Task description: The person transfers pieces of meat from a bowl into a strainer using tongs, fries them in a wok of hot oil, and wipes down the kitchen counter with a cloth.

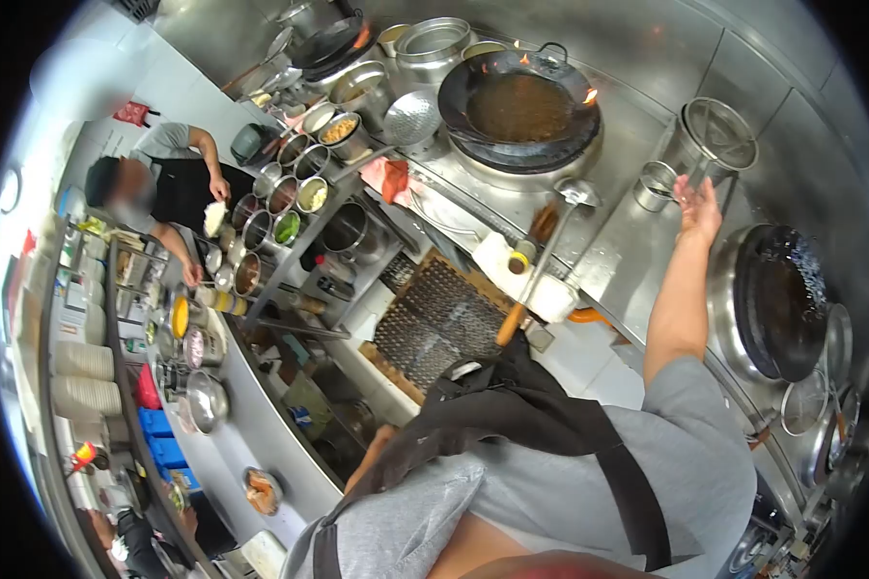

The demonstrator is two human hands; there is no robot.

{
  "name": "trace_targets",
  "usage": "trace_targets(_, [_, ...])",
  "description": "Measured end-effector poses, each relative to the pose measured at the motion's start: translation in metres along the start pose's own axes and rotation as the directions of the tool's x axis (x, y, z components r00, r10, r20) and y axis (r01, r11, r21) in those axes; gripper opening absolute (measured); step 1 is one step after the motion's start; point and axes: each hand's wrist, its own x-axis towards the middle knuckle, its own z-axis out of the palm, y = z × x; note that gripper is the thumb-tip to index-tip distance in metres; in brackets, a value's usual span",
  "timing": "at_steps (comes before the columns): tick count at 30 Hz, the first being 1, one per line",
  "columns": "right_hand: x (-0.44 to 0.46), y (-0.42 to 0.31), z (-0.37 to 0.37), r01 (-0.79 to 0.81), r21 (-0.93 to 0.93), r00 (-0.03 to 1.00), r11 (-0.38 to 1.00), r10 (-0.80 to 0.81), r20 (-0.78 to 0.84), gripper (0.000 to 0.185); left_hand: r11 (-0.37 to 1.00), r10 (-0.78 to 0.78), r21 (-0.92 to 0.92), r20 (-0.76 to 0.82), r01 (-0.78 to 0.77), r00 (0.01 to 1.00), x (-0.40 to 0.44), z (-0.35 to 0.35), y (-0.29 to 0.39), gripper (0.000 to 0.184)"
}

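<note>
My right hand (697,210) reaches out to the right, its fingers closed around the handle of a round wire strainer (722,133). The strainer rests over the mouth of a tall metal pot (690,145). Close beside my fingers stands a small metal cup (655,185). My left hand (384,439) is low at my left side, mostly behind my apron; its fingers are hidden. A ladle (541,256) with a wooden handle lies across the stove's front edge, between my body and a large wok (519,106) holding dark liquid.
Flames rise around the large wok's rim. A second dark wok (782,299) sits at right. Left of the stove are a perforated skimmer (412,118) and several ingredient pots (311,193). A co-worker (179,188) works beyond them. A perforated mat (439,323) covers the floor.
</note>
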Motion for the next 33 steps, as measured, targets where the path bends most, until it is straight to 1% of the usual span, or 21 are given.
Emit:
trace_targets(2, [0.013,0.014,0.012,-0.011,0.081,1.000,0.997,0.010,0.015,0.041,0.999,-0.029,-0.029,0.001,0.029,1.000,-0.012,-0.009,-0.008,0.032])
trace_targets(4, [0.015,0.018,0.035,-0.025,0.033,0.956,0.999,0.034,-0.290,0.026,0.998,-0.035,-0.042,-0.007,0.035,0.999,-0.010,-0.019,-0.006,0.031])
trace_targets(8, [0.032,0.031,0.050,-0.067,-0.029,0.975,0.997,0.059,-0.216,0.010,0.996,0.000,-0.093,-0.062,-0.006,0.998,0.011,-0.032,0.001,0.031])
trace_targets(11, [-0.005,0.053,0.069,-0.036,-0.162,0.981,0.986,0.004,-0.194,0.022,0.922,0.053,-0.371,-0.162,-0.110,0.985,0.014,-0.088,0.034,0.030])
trace_targets(12, [-0.029,0.062,0.079,-0.005,-0.231,0.980,0.973,-0.042,-0.197,0.028,0.918,0.073,-0.375,-0.155,-0.127,0.985,0.017,-0.115,0.054,0.030])
trace_targets(14, [-0.072,0.077,0.094,0.036,-0.308,0.974,0.951,-0.103,-0.203,0.035,0.968,0.154,-0.201,0.006,-0.150,0.988,0.028,-0.151,0.074,0.029])
trace_targets(15, [-0.090,0.084,0.100,0.019,-0.432,0.993,0.902,-0.069,-0.101,0.040,0.966,0.170,-0.198,0.014,-0.164,0.985,0.037,-0.157,0.074,0.029])
trace_targets(17, [-0.107,0.095,0.108,0.017,-0.551,0.999,0.834,-0.033,-0.020,0.044,0.874,-0.042,-0.485,-0.028,0.023,0.999,0.050,-0.173,0.070,0.029])
trace_targets(18, [-0.101,0.102,0.112,0.039,-0.695,0.999,0.718,-0.009,0.047,0.039,0.762,-0.102,-0.641,0.029,0.097,0.994,0.041,-0.196,0.081,0.028])
trace_targets(19, [-0.096,0.108,0.117,0.075,-0.816,0.993,0.573,0.029,0.112,0.033,0.761,-0.084,-0.642,0.040,0.090,0.996,0.045,-0.199,0.072,0.028])
trace_targets(20, [-0.089,0.116,0.121,0.084,-0.824,0.993,0.560,0.017,0.113,0.033,0.702,-0.121,-0.700,0.060,0.128,0.991,0.050,-0.202,0.060,0.027])
trace_targets(21, [-0.079,0.126,0.126,0.078,-0.901,0.993,0.426,0.045,0.107,0.025,0.634,-0.159,-0.756,0.081,0.164,0.984,0.057,-0.208,0.048,0.027])
trace_targets(22, [-0.077,0.136,0.131,0.073,-0.956,0.992,0.283,0.076,0.098,0.018,0.745,-0.039,-0.667,-0.029,0.010,0.999,0.069,-0.202,0.022,0.026])
trace_targets(23, [-0.082,0.144,0.138,0.084,-0.959,0.991,0.272,0.075,0.108,0.018,0.735,-0.035,-0.678,-0.026,0.008,0.999,0.071,-0.201,0.005,0.026])
trace_targets(25, [-0.092,0.158,0.150,-0.040,-0.966,0.959,0.255,0.283,0.035,0.008,0.660,-0.183,-0.733,0.052,0.162,0.982,0.073,-0.201,-0.024,0.022])
trace_targets(26, [-0.100,0.168,0.151,-0.073,-0.931,0.954,0.357,0.298,0.039,0.010,0.734,-0.103,-0.672,0.041,0.104,0.994,0.083,-0.187,-0.051,0.019])
trace_targets(27, [-0.111,0.172,0.157,-0.066,-0.933,0.955,0.354,0.293,0.044,0.010,0.796,-0.021,-0.604,0.034,0.037,0.999,0.092,-0.168,-0.079,0.017])
trace_targets(29, [-0.133,0.182,0.178,-0.173,-0.853,0.945,0.492,0.328,-0.003,0.014,0.581,0.044,-0.813,-0.005,-0.030,0.999,0.084,-0.140,-0.114,0.013])
trace_targets(30, [-0.139,0.189,0.184,-0.186,-0.852,0.931,0.489,0.365,0.007,0.024,0.850,0.152,-0.511,0.008,-0.127,0.988,0.105,-0.115,-0.149,0.022])
trace_targets(31, [-0.139,0.197,0.188,-0.182,-0.853,0.932,0.489,0.362,0.009,0.024,0.959,0.257,-0.129,0.021,-0.252,0.966,0.107,-0.119,-0.159,0.035])
trace_targets(33, [-0.139,0.214,0.195,-0.267,-0.789,0.854,0.553,0.516,0.073,0.024,0.987,0.151,-0.066,0.121,-0.144,0.981,0.096,-0.099,-0.161,0.034])
